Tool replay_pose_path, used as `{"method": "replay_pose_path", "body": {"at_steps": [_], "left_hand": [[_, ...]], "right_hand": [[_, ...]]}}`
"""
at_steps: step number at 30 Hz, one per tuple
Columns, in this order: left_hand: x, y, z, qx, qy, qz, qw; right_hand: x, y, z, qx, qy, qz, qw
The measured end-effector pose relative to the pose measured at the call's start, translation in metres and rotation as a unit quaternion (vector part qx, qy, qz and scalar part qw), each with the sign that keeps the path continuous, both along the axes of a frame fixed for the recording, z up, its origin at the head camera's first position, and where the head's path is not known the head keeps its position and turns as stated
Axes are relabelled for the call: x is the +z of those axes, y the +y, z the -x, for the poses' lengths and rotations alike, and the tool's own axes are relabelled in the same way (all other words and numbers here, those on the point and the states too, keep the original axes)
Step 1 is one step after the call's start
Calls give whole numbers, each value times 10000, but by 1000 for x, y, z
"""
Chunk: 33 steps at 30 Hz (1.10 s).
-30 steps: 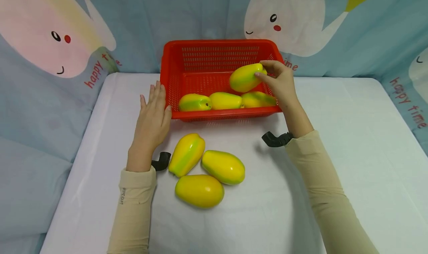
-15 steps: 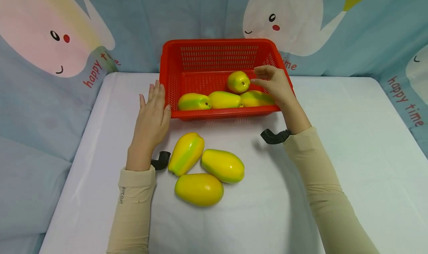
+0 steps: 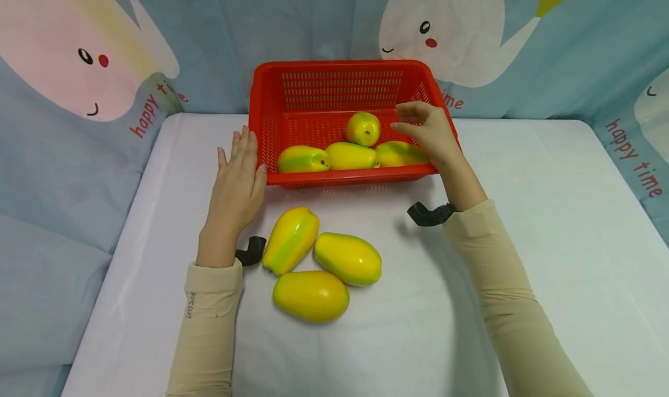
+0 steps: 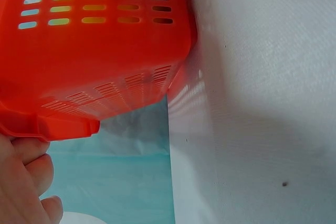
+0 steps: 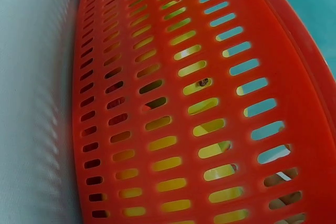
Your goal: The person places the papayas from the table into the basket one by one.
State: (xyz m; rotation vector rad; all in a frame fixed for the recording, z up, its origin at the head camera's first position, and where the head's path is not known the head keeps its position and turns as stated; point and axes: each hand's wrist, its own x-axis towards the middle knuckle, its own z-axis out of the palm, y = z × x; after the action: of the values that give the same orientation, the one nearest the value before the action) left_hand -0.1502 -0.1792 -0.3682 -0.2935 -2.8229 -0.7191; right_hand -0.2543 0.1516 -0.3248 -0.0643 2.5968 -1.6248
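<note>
Head view: we log the rear fruit (image 3: 363, 129) now loose from the right hand (image 3: 431, 133), whose thumb and fingers stand apart, and shifted leftward inside the red basket (image 3: 345, 177), behind three front fruits (image 3: 351, 156). Left hand (image 3: 237, 176) lies straight-fingered along the rim. We judge this placement done; three table fruits (image 3: 310, 296) remain outside.

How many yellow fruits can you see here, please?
7. In the red basket: front-left fruit, front-middle fruit, front-right fruit and back fruit. On the white table: left fruit, right fruit, nearest fruit. The basket may hide others.
</note>
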Motion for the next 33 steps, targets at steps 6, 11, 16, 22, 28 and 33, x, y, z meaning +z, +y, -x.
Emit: {"method": "replay_pose_path", "body": {"at_steps": [6,11,16,22,28,33], "left_hand": [[-1,0,-1,20,-1,-27,10000],[-2,0,0,12,-7,-34,10000],[-2,1,0,10,27,-55,10000],[-2,0,0,28,12,-36,10000],[-1,1,0,57,-14,-14,10000],[-1,0,0,53,-3,-31,10000]], "right_hand": [[0,0,-2,59,114,114,9999],[2,1,-7,75,320,134,9994],[6,0,-15,196,653,169,9975],[12,-4,-29,465,840,264,9950],[11,-3,-43,764,942,571,9910],[6,-3,-55,980,1094,941,9847]]}}
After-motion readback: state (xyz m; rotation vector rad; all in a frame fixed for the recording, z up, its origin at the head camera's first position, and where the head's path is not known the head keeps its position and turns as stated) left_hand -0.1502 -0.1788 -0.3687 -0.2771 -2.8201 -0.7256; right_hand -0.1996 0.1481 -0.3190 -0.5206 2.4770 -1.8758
